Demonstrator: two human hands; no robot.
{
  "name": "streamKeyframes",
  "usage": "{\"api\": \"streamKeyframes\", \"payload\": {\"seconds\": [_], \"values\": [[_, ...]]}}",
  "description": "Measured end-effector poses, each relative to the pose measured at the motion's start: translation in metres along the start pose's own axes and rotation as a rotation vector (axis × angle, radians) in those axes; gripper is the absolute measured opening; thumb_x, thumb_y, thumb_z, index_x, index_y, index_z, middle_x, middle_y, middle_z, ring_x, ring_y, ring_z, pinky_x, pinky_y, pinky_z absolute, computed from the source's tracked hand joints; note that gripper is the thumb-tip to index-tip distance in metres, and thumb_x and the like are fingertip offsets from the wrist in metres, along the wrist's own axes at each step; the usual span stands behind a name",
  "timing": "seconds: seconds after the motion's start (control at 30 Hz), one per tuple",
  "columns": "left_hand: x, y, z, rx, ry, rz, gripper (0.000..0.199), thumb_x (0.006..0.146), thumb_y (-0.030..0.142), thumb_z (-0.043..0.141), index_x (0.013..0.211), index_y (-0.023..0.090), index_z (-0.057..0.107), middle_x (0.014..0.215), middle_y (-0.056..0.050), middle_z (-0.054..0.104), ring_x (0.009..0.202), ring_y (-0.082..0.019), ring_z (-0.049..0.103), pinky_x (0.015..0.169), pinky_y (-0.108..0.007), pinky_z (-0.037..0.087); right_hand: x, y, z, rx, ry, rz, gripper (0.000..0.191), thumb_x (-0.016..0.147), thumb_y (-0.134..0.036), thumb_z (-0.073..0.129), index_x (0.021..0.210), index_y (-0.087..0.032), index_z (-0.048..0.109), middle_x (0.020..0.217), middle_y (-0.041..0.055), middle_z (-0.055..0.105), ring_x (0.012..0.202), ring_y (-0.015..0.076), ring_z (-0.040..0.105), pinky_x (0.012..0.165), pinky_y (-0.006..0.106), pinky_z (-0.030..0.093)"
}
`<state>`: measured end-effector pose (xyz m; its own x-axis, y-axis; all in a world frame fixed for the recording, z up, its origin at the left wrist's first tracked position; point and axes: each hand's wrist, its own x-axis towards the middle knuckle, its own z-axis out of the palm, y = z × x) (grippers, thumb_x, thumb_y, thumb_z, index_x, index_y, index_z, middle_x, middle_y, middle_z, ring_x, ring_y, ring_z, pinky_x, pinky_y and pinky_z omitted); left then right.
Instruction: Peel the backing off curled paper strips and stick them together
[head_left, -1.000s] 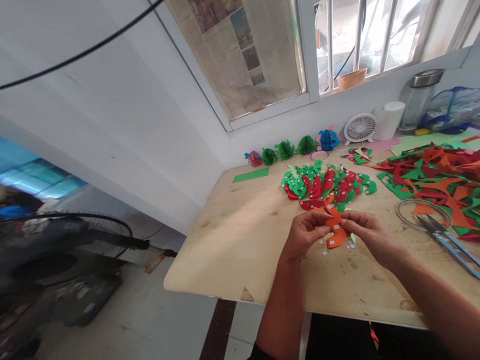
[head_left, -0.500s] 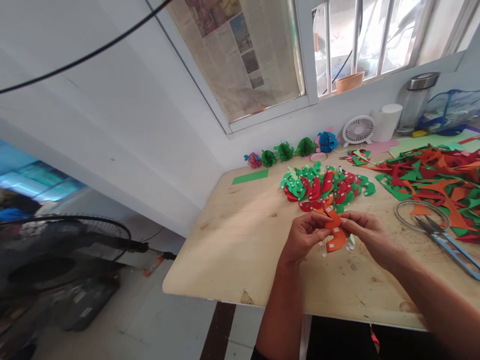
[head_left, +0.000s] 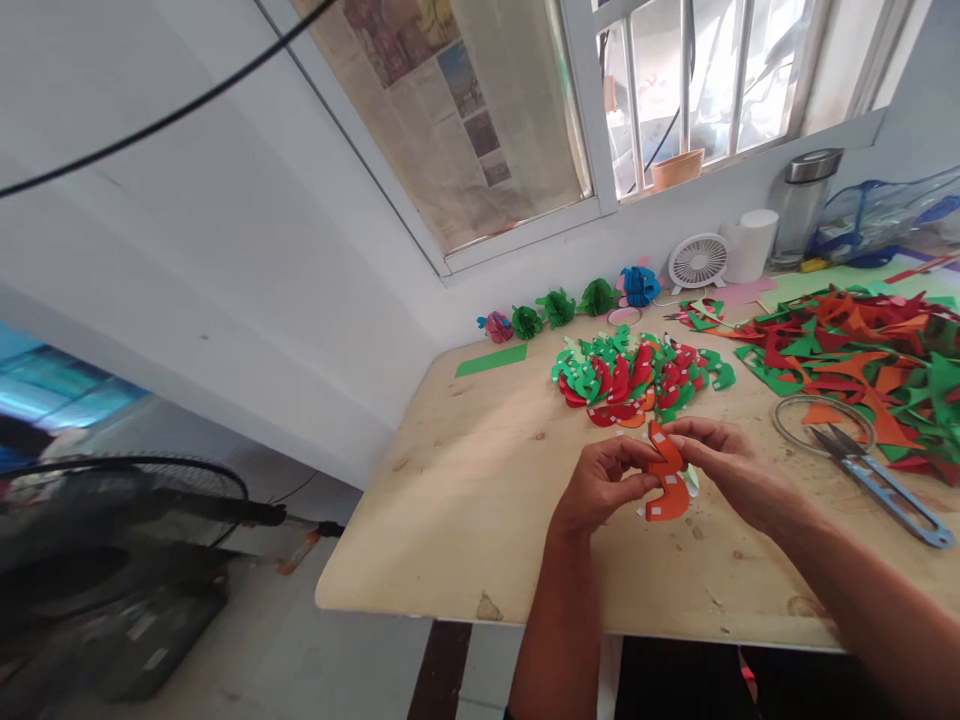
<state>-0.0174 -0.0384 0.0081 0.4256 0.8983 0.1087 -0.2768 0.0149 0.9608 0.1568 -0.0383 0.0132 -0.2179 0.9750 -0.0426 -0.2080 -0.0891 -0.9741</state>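
Technician: Which step is in hand?

Instructor: In the instructor's judgement, two-handed positioning of the orange paper piece [head_left: 673,500], which bears small white squares. It is held above the desk [head_left: 450,500], between both hands, in front of the stack of cut paper shapes [head_left: 619,375].

Technician: State of the fingers?

Instructor: The left hand [head_left: 592,490] has its fingers pinched on the piece's left edge. The right hand [head_left: 739,465] has its fingers at the upper right edge; whether they clamp or merely touch cannot be told.

Technician: Requirement for a further move?

Instructor: Judged from this pose, any adjustment calls for a steady left pinch and light right-hand pressure. The thin piece could bend or slip.

Technician: Containers?

Instructor: A glass bottle [head_left: 793,220] stands upright against the wall, metal lid [head_left: 816,166] fitted; contents cannot be told. Beside it lies a clear plastic bag [head_left: 870,225] with blue trim; its contents are indistinct. A terracotta-coloured pot [head_left: 677,171] sits at the barred window; its interior is hidden.

Technician: Tools?

Instructor: Blue-handled snips [head_left: 896,500] lie to the right, near paper offcuts [head_left: 862,385].
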Motion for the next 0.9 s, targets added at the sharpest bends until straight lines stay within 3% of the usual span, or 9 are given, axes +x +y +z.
{"api": "streamKeyframes", "payload": {"seconds": [0.67, 0.9], "values": [[0.0003, -0.0017, 0.0008, 0.081, -0.047, -0.002, 0.024, 0.063, 0.026, 0.078, 0.081, 0.014, 0.068, 0.081, -0.006, 0.065, 0.076, -0.015, 0.059, 0.073, -0.029, 0.047, -0.0027, -0.0093, 0.0063, -0.011, 0.038, -0.021, 0.032, 0.066, -0.051, 0.071, 0.072, -0.020, 0.069, 0.065, 0.0006, 0.064, 0.060, 0.0129, 0.052, 0.055, 0.023, 0.043], [0.0004, -0.0016, 0.0019, 0.099, -0.059, 0.014, 0.021, 0.064, 0.024, 0.077, 0.081, 0.014, 0.069, 0.081, -0.005, 0.064, 0.078, -0.014, 0.058, 0.073, -0.028, 0.046, -0.0018, -0.0067, 0.0041, -0.083, 0.029, -0.048, 0.032, 0.074, -0.050, 0.064, 0.068, -0.019, 0.065, 0.061, -0.0010, 0.057, 0.058, 0.0116, 0.047, 0.053, 0.022, 0.038]]}}
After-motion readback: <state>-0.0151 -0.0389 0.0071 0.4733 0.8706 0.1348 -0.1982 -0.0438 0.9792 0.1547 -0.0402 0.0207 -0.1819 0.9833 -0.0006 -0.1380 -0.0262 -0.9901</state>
